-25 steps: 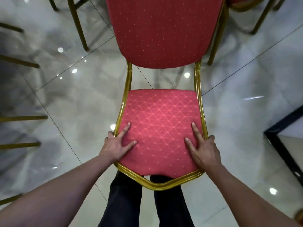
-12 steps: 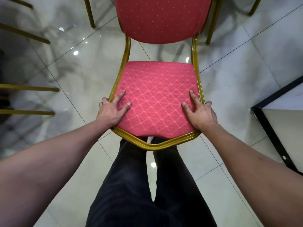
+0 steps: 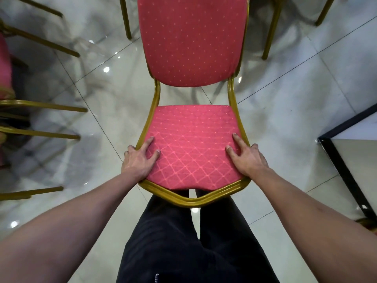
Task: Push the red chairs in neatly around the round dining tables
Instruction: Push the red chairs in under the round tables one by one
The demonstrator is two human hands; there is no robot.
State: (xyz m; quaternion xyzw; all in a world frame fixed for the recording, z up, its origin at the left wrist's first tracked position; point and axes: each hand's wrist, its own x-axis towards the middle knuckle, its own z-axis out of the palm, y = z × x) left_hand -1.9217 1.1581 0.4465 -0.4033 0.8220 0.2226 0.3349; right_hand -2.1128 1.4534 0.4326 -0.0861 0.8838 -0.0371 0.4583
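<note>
**Both hands clamped on the seat**

The left hand (image 3: pixel 139 161) gripped the left front side of the seat (image 3: pixel 192 148), thumb and forefinger lying on the red cushion, the other fingers wrapped over the gold frame (image 3: pixel 193 198). The right hand (image 3: pixel 247 160) held the right front side the same way, two fingers on the cushion and the rest curled round the rim. The chair (image 3: pixel 192 88) stood straight ahead of the person, its backrest (image 3: pixel 193 39) facing them, its front edge touching the dark trousers (image 3: pixel 193 242).

To the left, gold legs (image 3: pixel 42 108) of other chairs jutted toward it across the tiled floor (image 3: pixel 285 111), with a strip of bare tile between them and the seat. More legs (image 3: pixel 272 27) stood just behind the backrest on both sides, crowding the far end. On the right, a black-edged panel (image 3: pixel 344 166) ran along the floor, apart from the chair, with open tile between. No table was in view.
</note>
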